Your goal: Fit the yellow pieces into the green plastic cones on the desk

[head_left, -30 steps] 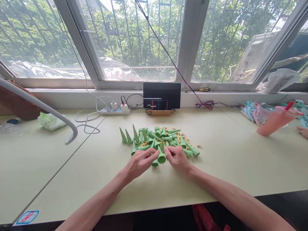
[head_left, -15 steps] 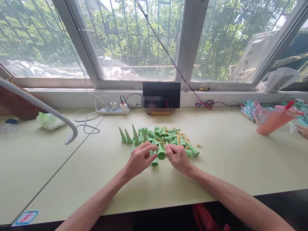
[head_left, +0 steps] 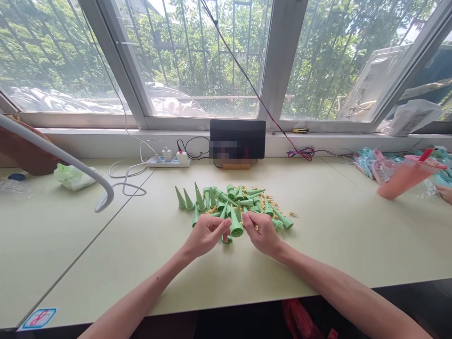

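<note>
L arm (head_left: 151, 287) & R arm (head_left: 339, 282) angled in, L grip (head_left: 208, 234) & R grip (head_left: 262, 233) pinched, near e/o.

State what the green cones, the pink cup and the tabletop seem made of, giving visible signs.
Green cones: probably moulded plastic, satin; even colour, ridged rims. Pink cup: likely plastic, smooth; its upper wall looks translucent. Tabletop: possibly laminate, smooth; uniform pale surface with straight seams.

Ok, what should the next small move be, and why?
Probably steady the green cone with the left fingers: they sit close at its left side, the right hand is close on its right, and the cone's open end faces the viewer.
</note>
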Demonstrator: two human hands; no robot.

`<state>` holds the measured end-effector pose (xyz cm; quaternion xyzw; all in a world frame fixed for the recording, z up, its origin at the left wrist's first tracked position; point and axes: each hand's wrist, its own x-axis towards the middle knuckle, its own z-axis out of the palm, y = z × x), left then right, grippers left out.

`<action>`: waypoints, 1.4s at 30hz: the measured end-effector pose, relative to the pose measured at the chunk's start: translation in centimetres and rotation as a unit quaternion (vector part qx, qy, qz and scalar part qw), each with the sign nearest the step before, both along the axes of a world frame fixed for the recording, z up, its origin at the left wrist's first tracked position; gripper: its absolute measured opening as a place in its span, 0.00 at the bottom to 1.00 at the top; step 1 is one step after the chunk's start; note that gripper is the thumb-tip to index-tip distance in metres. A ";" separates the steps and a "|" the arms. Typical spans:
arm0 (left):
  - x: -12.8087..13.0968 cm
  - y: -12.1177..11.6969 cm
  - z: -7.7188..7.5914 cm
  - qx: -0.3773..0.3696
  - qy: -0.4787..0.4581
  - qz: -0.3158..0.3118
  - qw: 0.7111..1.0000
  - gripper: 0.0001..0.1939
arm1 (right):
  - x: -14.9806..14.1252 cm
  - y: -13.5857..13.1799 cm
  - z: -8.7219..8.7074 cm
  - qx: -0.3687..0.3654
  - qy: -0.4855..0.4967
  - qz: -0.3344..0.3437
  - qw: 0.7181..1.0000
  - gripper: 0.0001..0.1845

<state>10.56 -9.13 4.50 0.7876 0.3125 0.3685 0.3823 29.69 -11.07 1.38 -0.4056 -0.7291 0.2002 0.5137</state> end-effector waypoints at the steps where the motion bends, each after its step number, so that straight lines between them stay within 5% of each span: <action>1: 0.0 0.0 -0.1 -0.007 0.001 -0.003 1.000 0.32 | 0.0 0.0 0.0 0.003 -0.003 0.002 1.000 0.24; 11: 0.1 0.1 -0.7 -0.069 0.021 -0.032 0.997 0.29 | -0.1 0.0 -0.2 0.047 -0.018 0.008 0.999 0.23; 17: 0.1 -0.1 -0.4 -0.046 0.029 -0.037 0.998 0.27 | -0.2 0.1 -0.7 0.050 -0.016 0.008 0.999 0.22; 35: -0.2 0.1 -2.0 0.221 0.116 0.021 0.968 0.23 | -0.1 0.5 -0.9 0.014 0.002 0.017 1.000 0.22; 42: -0.2 0.2 -2.2 0.326 0.115 0.025 0.938 0.11 | -0.1 0.4 -0.7 -0.008 0.009 0.017 1.000 0.22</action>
